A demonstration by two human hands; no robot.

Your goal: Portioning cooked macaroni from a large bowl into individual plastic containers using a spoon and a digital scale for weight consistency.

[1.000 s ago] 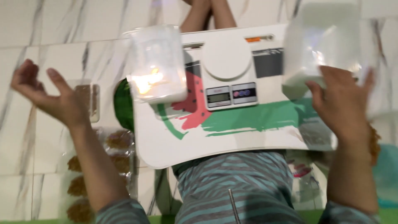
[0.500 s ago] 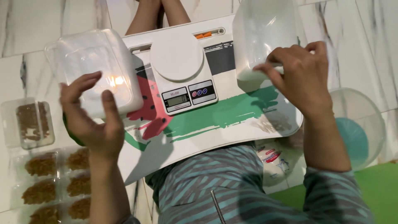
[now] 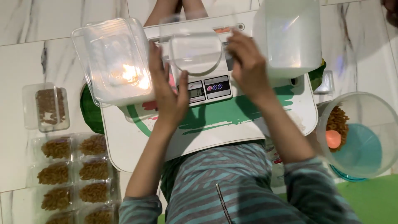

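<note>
Both hands hold a small clear plastic container [image 3: 195,47], rectangular with rounded corners, empty and see-through, sitting over the round platform of a white kitchen scale [image 3: 203,83]. The left hand [image 3: 168,89] grips the container's left side, fingers pressed together along the wall, thumb pointing toward the scale's display. The right hand [image 3: 246,66] grips the right side, fingers curled onto the rim; its thumb is hidden, cannot tell where it sits. The scale stands on a white lap tray [image 3: 215,128] with green and red painted shapes. A clear stack of empty containers [image 3: 114,62] lies on the tray's left end, glare on it. A tall translucent white tub [image 3: 288,37] stands on the tray's right end. On the floor at left, 1 lidded clear box with brown contents [image 3: 45,105] sits apart, and below it rows of filled clear boxes [image 3: 72,174], each packed with brown curly snack pieces, touching side by side. At right, a round clear bowl [image 3: 360,137] holds more brown snack and an orange scoop [image 3: 333,139].
</note>
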